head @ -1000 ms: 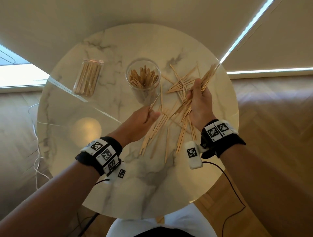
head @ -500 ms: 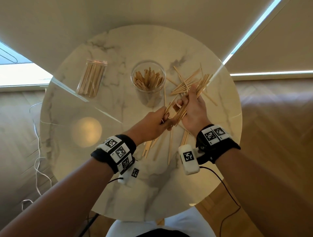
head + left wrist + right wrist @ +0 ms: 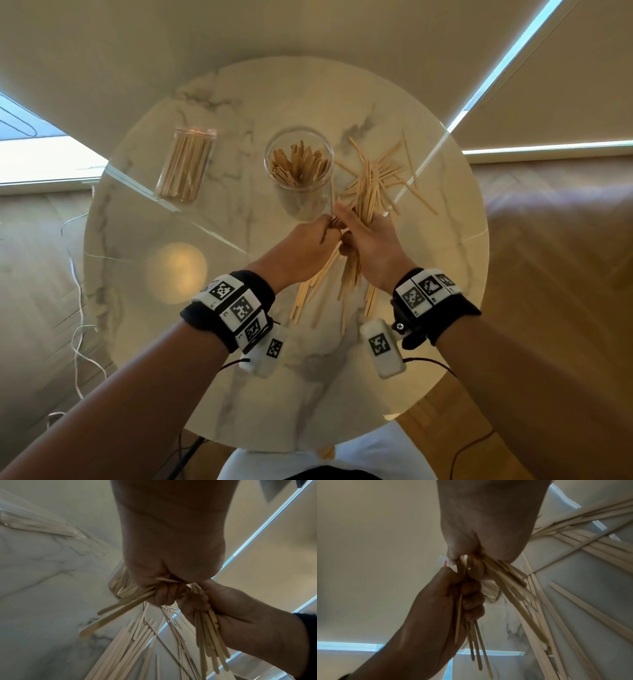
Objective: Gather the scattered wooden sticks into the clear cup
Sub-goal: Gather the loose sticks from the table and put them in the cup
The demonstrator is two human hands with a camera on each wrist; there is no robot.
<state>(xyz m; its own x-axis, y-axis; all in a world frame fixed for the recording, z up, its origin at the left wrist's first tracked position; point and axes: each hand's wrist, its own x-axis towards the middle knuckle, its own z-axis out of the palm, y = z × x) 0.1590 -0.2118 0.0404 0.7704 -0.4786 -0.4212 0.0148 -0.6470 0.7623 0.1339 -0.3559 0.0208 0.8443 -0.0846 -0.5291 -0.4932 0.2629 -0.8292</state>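
The clear cup [image 3: 298,192] stands upright at the table's middle back, partly filled with wooden sticks. Just in front of it my left hand [image 3: 308,240] and right hand [image 3: 368,236] meet knuckle to knuckle above the table. The left hand [image 3: 164,585] grips a few sticks [image 3: 120,609] that point down and left. The right hand [image 3: 479,555] grips a larger bunch of sticks [image 3: 510,588]; its upper ends [image 3: 366,195] fan out past the fingers. Loose sticks [image 3: 394,171] lie scattered right of the cup, and more sticks [image 3: 322,294] lie below the hands.
A second clear container [image 3: 186,164] full of sticks lies on its side at the back left. The round marble table [image 3: 171,342] has bare surface at front and left. Cables [image 3: 77,308] hang off its left edge. Wooden floor surrounds the table.
Both hands have drawn together and moved toward the cup, each keeping its sticks. The right hand's bunch has swung from slanting right to nearly upright.
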